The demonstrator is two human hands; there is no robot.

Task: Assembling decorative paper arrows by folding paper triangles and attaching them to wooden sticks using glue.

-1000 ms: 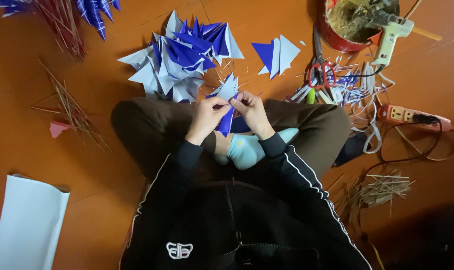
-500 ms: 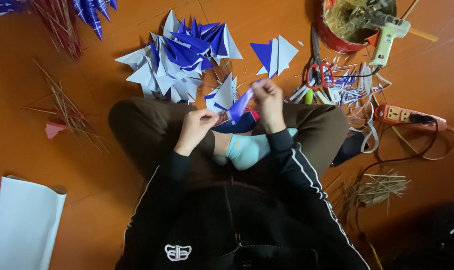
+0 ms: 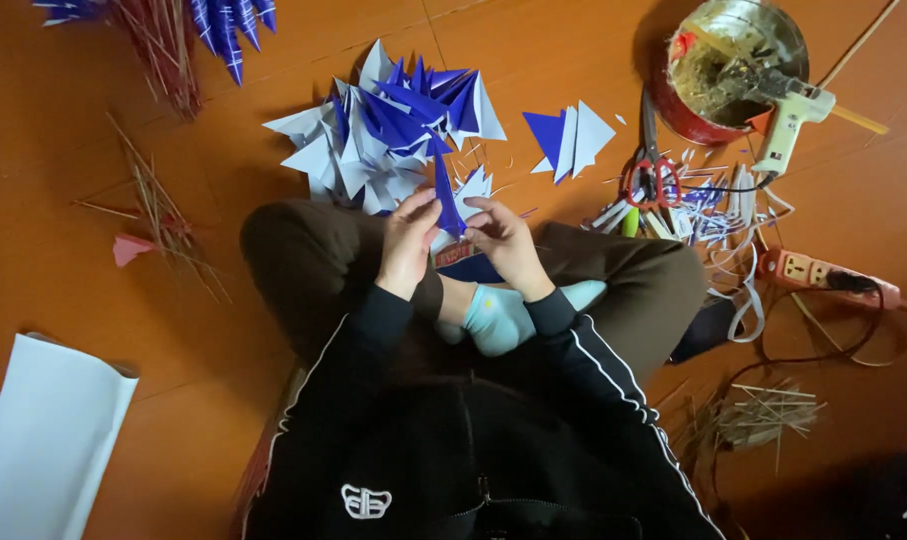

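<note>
— Two hands at work over crossed legs: left hand and right hand, both pinching a narrow blue paper cone.

— Open or closed?

— Curled, not fully closed. Left fingers wrapped along one side of the cone, right fingertips pressed to the other side. Nothing else held.

— And the cone itself?

— Upright between the hands, tip pointing away from the body, just in front of the knees and above the orange floor.

— Beyond the hands?

— A heap of folded blue and white paper triangles, close to the cone's tip. To its right, a separate small pair of triangles.

— Further right?

— Red-handled scissors, then a round tin with a glue gun resting across its rim. Paper strips near the scissors, a power strip just past the right knee.

— On the left side?

— Thin sticks scattered, a small pink scrap among them, and a white paper roll at the lower corner.

— Feet?

— One pale blue sock tucked under the wrists.
</note>
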